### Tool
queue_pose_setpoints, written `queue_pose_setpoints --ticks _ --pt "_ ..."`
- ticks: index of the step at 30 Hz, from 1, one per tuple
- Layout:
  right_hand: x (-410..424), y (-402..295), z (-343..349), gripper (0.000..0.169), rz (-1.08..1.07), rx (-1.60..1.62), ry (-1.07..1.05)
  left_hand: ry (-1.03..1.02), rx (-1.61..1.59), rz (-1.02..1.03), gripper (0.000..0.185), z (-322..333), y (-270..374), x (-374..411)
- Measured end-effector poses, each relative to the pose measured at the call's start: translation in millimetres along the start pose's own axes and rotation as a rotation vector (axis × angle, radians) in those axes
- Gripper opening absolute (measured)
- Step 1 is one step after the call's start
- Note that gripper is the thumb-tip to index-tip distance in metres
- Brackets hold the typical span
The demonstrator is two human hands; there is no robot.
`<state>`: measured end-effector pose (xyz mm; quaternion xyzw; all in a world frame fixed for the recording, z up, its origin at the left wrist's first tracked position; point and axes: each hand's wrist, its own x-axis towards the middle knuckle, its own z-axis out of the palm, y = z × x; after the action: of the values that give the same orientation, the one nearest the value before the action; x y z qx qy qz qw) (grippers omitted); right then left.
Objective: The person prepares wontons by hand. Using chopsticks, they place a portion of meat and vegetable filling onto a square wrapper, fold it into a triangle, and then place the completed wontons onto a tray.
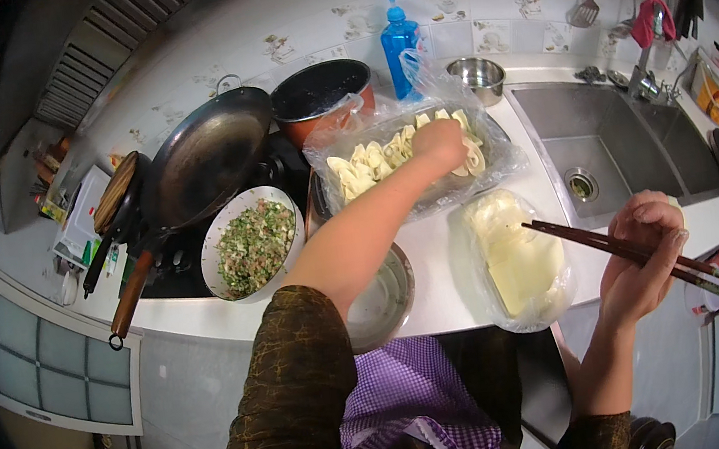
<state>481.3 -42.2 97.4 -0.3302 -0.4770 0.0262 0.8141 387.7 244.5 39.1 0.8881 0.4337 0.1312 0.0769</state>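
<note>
My left hand (441,145) reaches over a plastic-lined tray (424,201) of folded wontons (369,164); its fingertips are hidden, so a hold on a wonton cannot be told. Raised at the right, my right hand (643,257) holds dark chopsticks (593,239), their thin tips pointing left. Below those tips lies a stack of square dough wrappers (520,272) in a clear plastic bag. A white bowl (208,260) holds minced filling (258,247) with chopped greens. Partly behind my left forearm, a round bowl (379,299) sits at the counter's front edge.
A large wok (204,163) tilts over the stove at the left, its wooden handle (134,296) jutting forward. Behind the tray stand an orange pot (326,114), a blue pump bottle (401,51) and a small steel bowl (478,81). The steel sink (599,148) lies right.
</note>
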Motion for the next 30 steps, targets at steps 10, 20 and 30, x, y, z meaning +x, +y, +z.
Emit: queue_pose_setpoints --ticks 10,20,30 --pt "6 -9 -5 0.042 -0.131 -0.044 0.024 -0.01 -0.372 0.546 0.015 -40 61 -124" --pt "6 -23 -9 0.043 -0.165 -0.017 0.007 -0.029 -0.272 0.551 0.022 -1 102 -120" --pt "10 -27 -19 0.045 -0.23 -0.069 0.079 -0.32 -0.79 0.392 0.013 -30 91 -133"
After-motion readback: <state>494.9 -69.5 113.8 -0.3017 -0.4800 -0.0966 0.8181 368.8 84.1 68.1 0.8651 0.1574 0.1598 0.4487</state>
